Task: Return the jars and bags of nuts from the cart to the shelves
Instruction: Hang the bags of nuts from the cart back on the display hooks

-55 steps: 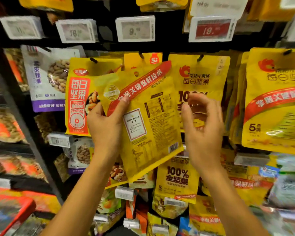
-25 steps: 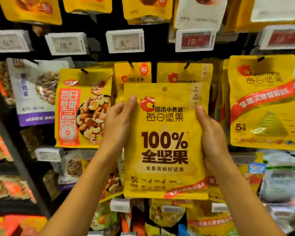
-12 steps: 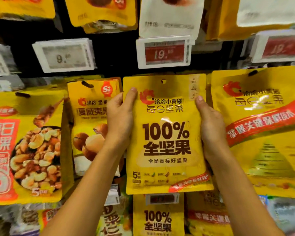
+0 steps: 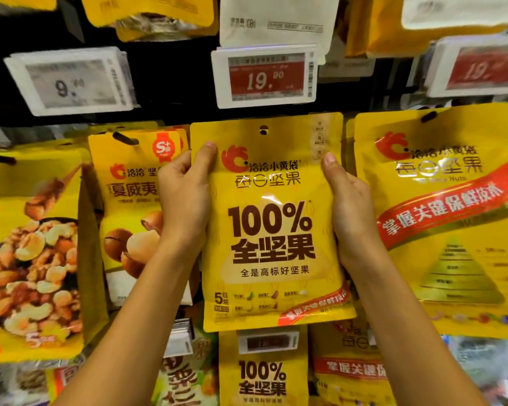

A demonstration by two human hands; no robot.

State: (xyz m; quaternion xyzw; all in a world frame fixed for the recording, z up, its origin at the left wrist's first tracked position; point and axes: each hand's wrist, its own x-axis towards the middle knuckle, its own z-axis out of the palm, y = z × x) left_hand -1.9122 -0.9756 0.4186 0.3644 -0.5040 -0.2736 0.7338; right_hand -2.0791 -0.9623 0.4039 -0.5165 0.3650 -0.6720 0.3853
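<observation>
A yellow bag of nuts with "100%" in brown print faces me, upright, in front of the hanging display. My left hand grips its left edge, thumb on the front. My right hand grips the right edge the same way. The bag's small hang hole sits just below a red price tag reading 19.90. Whether a peg passes through the hole cannot be told. The cart is out of view.
Other yellow nut bags hang close on both sides: a macadamia bag left, a mixed-nut bag far left, a red-banded bag right. More "100%" bags hang below. A white 9.90 tag sits upper left.
The bag was turned from back to front and held by both hands. Since then the display has come closer and the bag now sits right under the 19.90 tag.
</observation>
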